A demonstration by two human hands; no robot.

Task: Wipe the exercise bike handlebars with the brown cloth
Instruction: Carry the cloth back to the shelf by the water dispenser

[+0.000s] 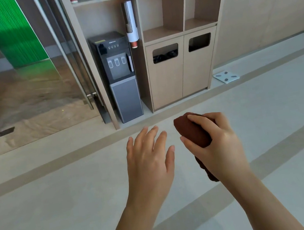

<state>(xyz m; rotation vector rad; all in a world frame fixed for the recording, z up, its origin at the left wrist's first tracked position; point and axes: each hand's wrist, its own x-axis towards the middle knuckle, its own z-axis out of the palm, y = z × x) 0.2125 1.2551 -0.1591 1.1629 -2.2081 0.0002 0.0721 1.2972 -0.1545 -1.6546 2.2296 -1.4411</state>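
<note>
My right hand [214, 140] grips the bunched brown cloth [191, 131] in front of me, fingers and thumb curled round it, and a tail of the cloth hangs below my palm. My left hand [149, 155] hovers just left of it, palm down with fingers spread and holding nothing. The two hands are a short gap apart. No exercise bike or handlebars appear in the head view.
Ahead stands a wooden shelf unit [185, 65] with two cabinet doors, and a grey water dispenser [119, 76] in its left bay. A glass door [21, 75] is at left. A bathroom scale [225, 77] lies on the floor at right. Pale floor stretches beneath my hands.
</note>
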